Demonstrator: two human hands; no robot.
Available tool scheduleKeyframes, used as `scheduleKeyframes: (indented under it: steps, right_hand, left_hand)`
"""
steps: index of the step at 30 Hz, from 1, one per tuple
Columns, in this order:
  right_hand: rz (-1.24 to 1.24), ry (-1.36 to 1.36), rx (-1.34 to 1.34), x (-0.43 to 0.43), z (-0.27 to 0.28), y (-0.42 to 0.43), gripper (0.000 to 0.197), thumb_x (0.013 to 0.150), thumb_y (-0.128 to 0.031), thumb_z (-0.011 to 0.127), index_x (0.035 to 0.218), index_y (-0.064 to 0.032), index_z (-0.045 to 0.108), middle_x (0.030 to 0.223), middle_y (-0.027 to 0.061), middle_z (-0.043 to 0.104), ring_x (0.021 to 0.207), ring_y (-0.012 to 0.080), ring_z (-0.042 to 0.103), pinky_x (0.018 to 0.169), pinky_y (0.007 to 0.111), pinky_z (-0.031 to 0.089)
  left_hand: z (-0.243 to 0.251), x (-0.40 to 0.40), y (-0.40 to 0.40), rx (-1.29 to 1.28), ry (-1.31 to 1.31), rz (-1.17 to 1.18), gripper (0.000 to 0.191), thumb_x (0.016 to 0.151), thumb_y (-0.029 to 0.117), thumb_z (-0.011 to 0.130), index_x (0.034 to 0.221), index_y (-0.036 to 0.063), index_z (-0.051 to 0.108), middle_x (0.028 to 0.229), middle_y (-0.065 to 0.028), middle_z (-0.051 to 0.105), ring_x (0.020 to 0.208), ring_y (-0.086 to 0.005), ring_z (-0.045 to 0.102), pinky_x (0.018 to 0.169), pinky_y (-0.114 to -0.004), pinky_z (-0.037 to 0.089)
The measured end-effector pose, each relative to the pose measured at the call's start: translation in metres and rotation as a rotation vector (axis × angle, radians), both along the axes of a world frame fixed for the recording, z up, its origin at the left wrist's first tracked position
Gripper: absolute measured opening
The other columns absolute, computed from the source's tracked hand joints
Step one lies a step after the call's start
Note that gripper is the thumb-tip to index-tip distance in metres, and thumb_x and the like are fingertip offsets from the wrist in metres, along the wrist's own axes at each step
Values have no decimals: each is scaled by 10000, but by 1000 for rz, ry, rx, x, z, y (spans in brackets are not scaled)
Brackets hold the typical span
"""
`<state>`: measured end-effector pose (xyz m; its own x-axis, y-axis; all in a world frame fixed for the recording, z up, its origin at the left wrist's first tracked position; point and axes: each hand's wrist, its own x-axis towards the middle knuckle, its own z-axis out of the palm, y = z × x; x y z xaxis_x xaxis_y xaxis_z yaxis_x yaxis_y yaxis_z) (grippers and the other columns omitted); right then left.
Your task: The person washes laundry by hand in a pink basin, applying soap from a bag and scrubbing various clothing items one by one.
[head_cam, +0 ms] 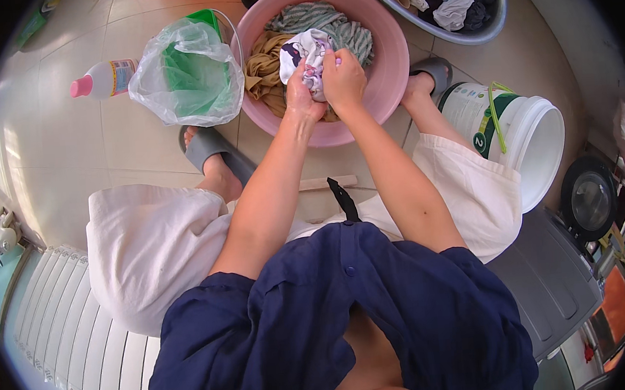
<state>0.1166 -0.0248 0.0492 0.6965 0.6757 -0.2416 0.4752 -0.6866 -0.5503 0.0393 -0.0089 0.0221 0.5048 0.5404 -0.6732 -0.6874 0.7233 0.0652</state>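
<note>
A white cloth with a purple and dark print is bunched between my two hands above the pink plastic basin. My left hand grips it from the left and below, its skin looking wet. From the right, my right hand closes on the same cloth with its fingers curled. Under the cloth, a tan garment lies in the left of the basin. A grey-green striped cloth is heaped at its far side. What the palms cover of the printed cloth is hidden.
Left of the basin stands a green bin lined with a clear plastic bag, beside a pink-capped bottle. A metal basin of clothes is at the far right. A white bucket lies tipped beside my leg.
</note>
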Motion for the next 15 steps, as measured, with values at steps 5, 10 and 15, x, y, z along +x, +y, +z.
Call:
scheduleKeyframes:
  steps: [5,10,15]
  right_hand:
    - [333,-52,282,-78,45,-42,183,833,-224,638,743,-65,647,809,119,565,786,352,570,693,461,477]
    - [-169,222,-164,11,-28,12,452,875,-464,531,823,-42,684,925,215,677,907,417,634,783,474,489]
    - [-120,139,-27,20,-10,-14,495,907,-495,497,837,-47,696,873,222,679,855,436,633,763,453,499]
  left_hand:
    - [-42,-42,14,140,-228,-29,519,1000,506,321,1134,95,608,1015,-97,670,894,-250,652,786,-417,548]
    - [-13,1,-3,20,51,42,377,970,228,312,1153,53,590,1095,-107,656,998,-265,641,888,-432,514]
    - [-13,-3,2,110,50,126,382,986,228,313,1187,36,575,1156,-118,644,1039,-265,632,958,-447,480]
